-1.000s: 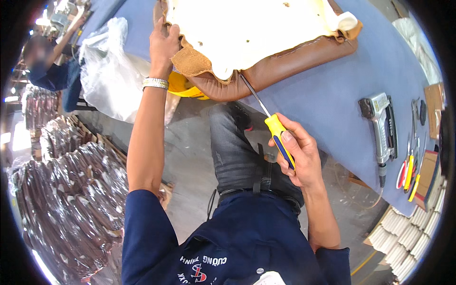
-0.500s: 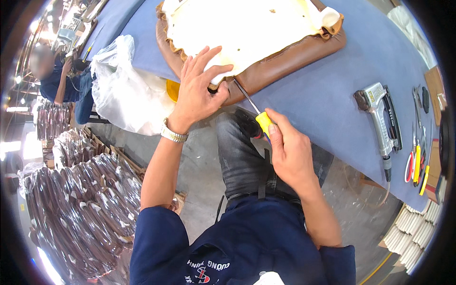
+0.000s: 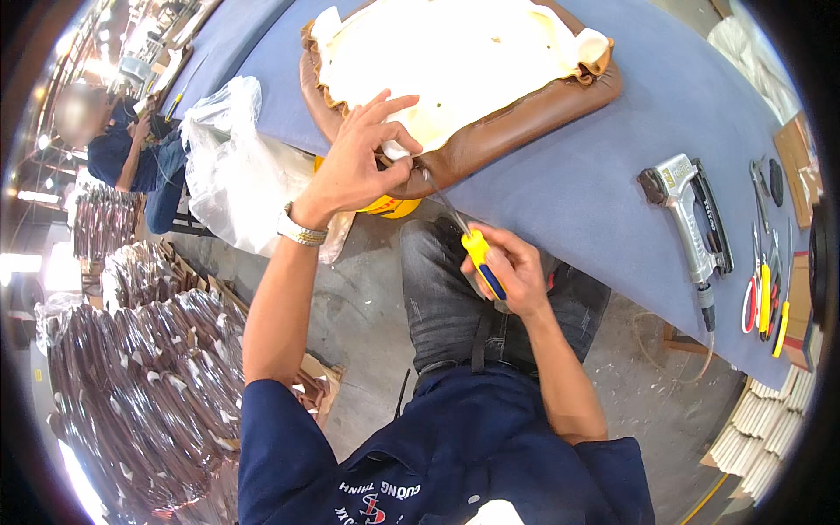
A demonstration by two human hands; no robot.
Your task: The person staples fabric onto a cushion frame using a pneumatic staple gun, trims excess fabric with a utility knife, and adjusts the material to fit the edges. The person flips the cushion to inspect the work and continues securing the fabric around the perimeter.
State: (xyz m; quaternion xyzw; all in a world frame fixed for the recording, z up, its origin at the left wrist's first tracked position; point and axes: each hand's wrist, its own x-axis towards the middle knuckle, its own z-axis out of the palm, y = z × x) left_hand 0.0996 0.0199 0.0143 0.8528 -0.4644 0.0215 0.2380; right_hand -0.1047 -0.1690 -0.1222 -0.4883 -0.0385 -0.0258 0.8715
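Note:
A brown leather seat cushion (image 3: 525,103) lies underside up on the blue-covered table, its white backing (image 3: 437,61) exposed and its leather edge gathered at the corners. At the near left corner my left hand (image 3: 360,162) pinches the leather edge between thumb and forefinger, other fingers raised; the exact grip is partly hidden. My right hand (image 3: 516,269) is closed round the yellow and blue handle of a screwdriver (image 3: 475,248). Its metal shaft slants up and left, the tip at the cushion's corner beside my left thumb.
A staple gun (image 3: 687,210) with an air hose lies on the right, beside pliers (image 3: 766,293) and other hand tools. Clear plastic sheeting (image 3: 232,166) hangs at the left, near a yellow container (image 3: 392,207). Wrapped brown pieces (image 3: 149,385) are stacked lower left. Another person (image 3: 122,144) works beyond.
The screwdriver and my right hand have moved down and left, the handle now more steeply angled. My left forefinger has curled toward the thumb. The cushion sits slightly lower and left in view.

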